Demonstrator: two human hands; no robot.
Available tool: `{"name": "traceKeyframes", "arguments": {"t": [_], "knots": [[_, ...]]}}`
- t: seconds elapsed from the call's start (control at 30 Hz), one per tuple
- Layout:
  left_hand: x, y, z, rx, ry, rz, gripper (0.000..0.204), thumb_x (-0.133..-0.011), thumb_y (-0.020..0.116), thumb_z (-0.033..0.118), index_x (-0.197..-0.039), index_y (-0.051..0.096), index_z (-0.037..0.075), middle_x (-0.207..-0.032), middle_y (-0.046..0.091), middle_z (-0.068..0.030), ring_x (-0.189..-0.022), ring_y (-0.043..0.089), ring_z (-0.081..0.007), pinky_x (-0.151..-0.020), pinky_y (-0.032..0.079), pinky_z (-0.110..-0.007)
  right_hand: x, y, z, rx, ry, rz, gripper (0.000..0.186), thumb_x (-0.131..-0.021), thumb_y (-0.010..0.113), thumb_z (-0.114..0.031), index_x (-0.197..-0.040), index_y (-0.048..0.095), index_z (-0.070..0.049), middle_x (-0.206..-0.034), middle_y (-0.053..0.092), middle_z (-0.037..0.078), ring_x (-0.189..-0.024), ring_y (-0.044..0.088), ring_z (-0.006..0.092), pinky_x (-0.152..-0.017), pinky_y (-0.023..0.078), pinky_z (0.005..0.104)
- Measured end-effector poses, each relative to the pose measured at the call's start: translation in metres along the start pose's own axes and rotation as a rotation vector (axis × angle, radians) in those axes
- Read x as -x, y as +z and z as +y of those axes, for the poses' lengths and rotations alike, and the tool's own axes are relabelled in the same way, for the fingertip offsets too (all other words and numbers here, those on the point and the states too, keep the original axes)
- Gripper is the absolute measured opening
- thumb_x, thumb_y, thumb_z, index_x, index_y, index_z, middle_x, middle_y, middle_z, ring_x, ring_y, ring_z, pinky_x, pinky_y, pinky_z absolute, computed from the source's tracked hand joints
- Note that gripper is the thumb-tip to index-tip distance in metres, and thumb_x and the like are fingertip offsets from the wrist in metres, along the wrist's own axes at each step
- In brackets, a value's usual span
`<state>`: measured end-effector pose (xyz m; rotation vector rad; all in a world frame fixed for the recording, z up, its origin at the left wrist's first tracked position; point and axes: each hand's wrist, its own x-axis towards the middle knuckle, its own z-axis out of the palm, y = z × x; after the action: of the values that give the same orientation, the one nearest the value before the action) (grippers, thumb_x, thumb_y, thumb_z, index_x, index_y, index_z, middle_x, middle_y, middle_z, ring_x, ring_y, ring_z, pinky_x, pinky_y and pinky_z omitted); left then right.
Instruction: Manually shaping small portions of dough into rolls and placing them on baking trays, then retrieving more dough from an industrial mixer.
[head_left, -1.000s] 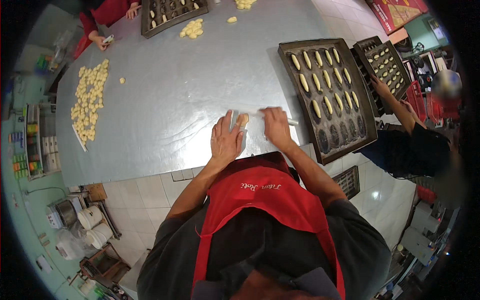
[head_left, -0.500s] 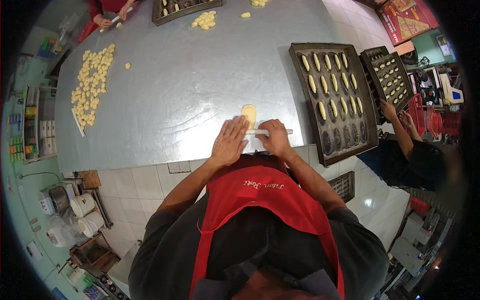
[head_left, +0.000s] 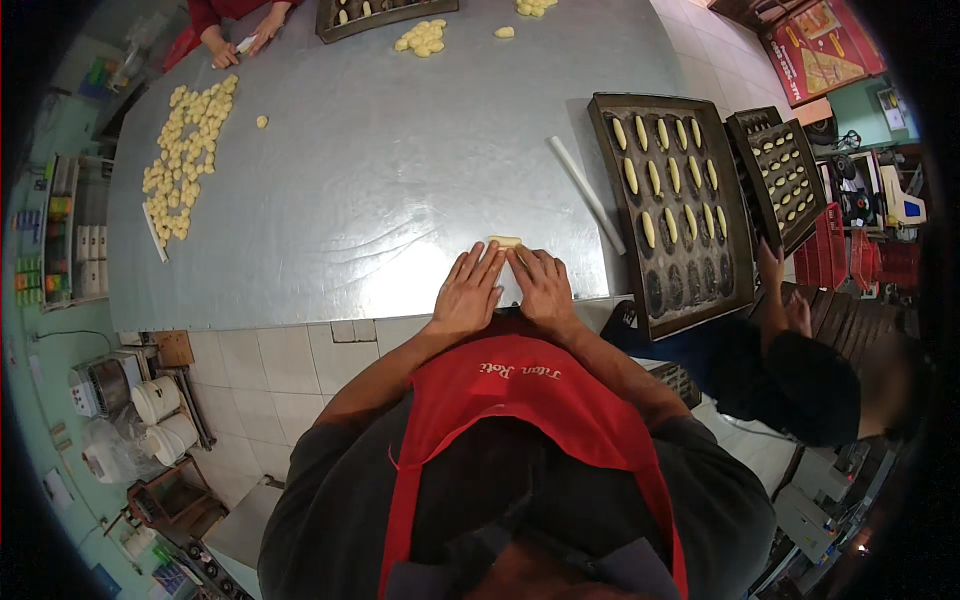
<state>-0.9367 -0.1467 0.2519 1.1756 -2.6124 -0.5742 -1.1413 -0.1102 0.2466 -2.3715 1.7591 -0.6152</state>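
Hands: I see the left hand [head_left: 468, 294] and right hand [head_left: 543, 290] side by side near the table's front edge, fingers extended, neither grasping anything.
Dough piece: a short pale roll [head_left: 506, 242] lies crosswise on the metal table [head_left: 350, 200], its near side touched by both hands' fingertips.
Rolling pin: the white pin [head_left: 587, 195] lies free at a slant, right of the hands.
Tray: just beyond the pin I have a dark tray [head_left: 700, 317], dough sticks [head_left: 648, 228] in its three farther rows.
Dough balls: many [head_left: 190, 150] spread across the table's left; one [head_left: 262, 122] sits apart.
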Motion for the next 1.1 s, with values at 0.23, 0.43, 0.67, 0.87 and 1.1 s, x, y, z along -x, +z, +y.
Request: {"name": "traceKeyframes", "arguments": {"t": [0.23, 0.43, 0.67, 0.87, 1.1], "knots": [[-0.035, -0.044, -0.024, 0.368, -0.074, 0.152, 0.036, -0.097, 0.065, 0.012, -0.131, 0.064, 0.001, -0.133, 0.066, -0.0186, -0.127, 0.059, -0.0402, -0.111, 0.046, -0.049, -0.138, 0.030, 0.013, -0.325, 0.262, 0.123, 0.034, -0.082, 0.071, -0.011, -0.116, 0.074, -0.005, -0.122, 0.070, 0.017, -0.122, 0.058, 0.0397, -0.108, 0.042, 0.0589], [-0.028, -0.062, -0.142, 0.185, -0.324, 0.472, 0.028, -0.092, 0.069, 0.012, -0.118, 0.069, 0.001, -0.124, 0.066, -0.0201, -0.116, 0.060, -0.0419, -0.101, 0.049, -0.051, -0.042, 0.015, -0.046, -0.007, 0.155, -0.275, 0.080, -0.102, 0.062, -0.045, -0.163, 0.037, 0.000, -0.170, 0.029, 0.031, -0.158, 0.023, 0.0529, -0.129, 0.018, 0.0640], [-0.198, -0.099, -0.285, -0.003, -0.326, 0.454, 0.035, -0.091, 0.072, 0.020, -0.124, 0.071, 0.011, -0.126, 0.063, -0.0177, -0.119, 0.058, -0.0409, -0.103, 0.048, -0.052, -0.147, 0.020, -0.010, 0.059, 0.269, 0.125, 0.053, -0.094, 0.072, -0.026, -0.140, 0.060, -0.003, -0.139, 0.055, 0.023, -0.126, 0.053, 0.0422, -0.104, 0.042, 0.0565], [-0.353, -0.112, -0.330, -0.033, -0.575, 0.312, 0.041, -0.093, 0.075, 0.033, -0.131, 0.072, 0.017, -0.132, 0.065, -0.0119, -0.126, 0.058, -0.0365, -0.106, 0.047, -0.056, -0.076, -0.025, -0.045, -0.337, 0.292, -0.053, 0.050, -0.090, 0.076, -0.022, -0.133, 0.062, -0.001, -0.131, 0.062, 0.022, -0.117, 0.058, 0.0408, -0.100, 0.047, 0.0517], [-0.327, -0.092, -0.427, 0.081, -0.197, 0.557, 0.026, -0.093, 0.081, 0.023, -0.110, 0.067, 0.009, -0.093, 0.074, -0.0103, -0.083, 0.070, -0.0203, -0.075, 0.057, -0.039, -0.050, -0.034, -0.027, -0.221, 0.405, 0.023, 0.029, -0.086, 0.078, -0.010, -0.115, 0.075, -0.007, -0.116, 0.072, 0.015, -0.107, 0.067, 0.0360, -0.090, 0.056, 0.0469]]}}
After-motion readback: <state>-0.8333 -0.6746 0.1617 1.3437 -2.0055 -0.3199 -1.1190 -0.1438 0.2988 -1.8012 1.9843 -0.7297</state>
